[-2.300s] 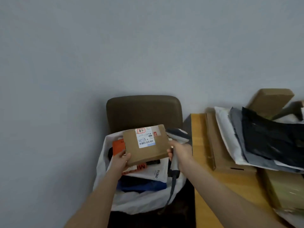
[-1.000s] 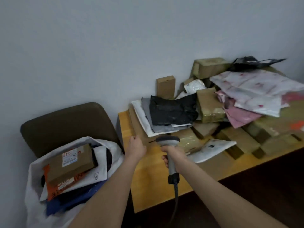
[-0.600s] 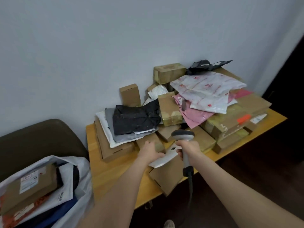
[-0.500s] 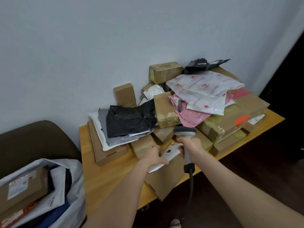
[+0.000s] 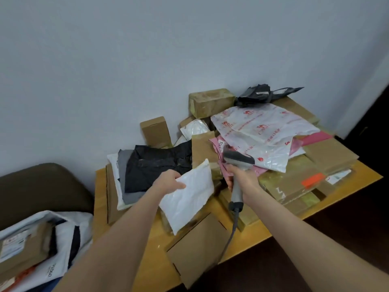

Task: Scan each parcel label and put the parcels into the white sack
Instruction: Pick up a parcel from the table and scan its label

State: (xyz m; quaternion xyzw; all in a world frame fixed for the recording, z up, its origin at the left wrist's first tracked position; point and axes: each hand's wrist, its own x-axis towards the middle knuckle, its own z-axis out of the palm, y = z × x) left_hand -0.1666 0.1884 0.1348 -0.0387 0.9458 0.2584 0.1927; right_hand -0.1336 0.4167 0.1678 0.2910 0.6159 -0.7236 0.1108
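Note:
My left hand (image 5: 168, 181) grips a white padded mailer (image 5: 188, 197) by its left edge and holds it tilted above the table; the side facing me is blank. My right hand (image 5: 242, 179) is closed around a grey handheld scanner (image 5: 236, 163), whose head sits just right of the mailer and whose cable hangs down. The white sack (image 5: 63, 239) stands open at the lower left on a dark chair (image 5: 42, 186), with a brown labelled box (image 5: 23, 247) and other parcels inside.
A wooden table (image 5: 101, 199) carries a heap of parcels: brown boxes, a black bag (image 5: 155, 165), a white printed bag (image 5: 261, 131), a pink bag. A flat cardboard box (image 5: 197, 247) overhangs the front edge. A grey wall is behind.
The brown box left my left hand and now lies in the sack. My view swung right to the table. My left hand took the white mailer off the pile and lifted it.

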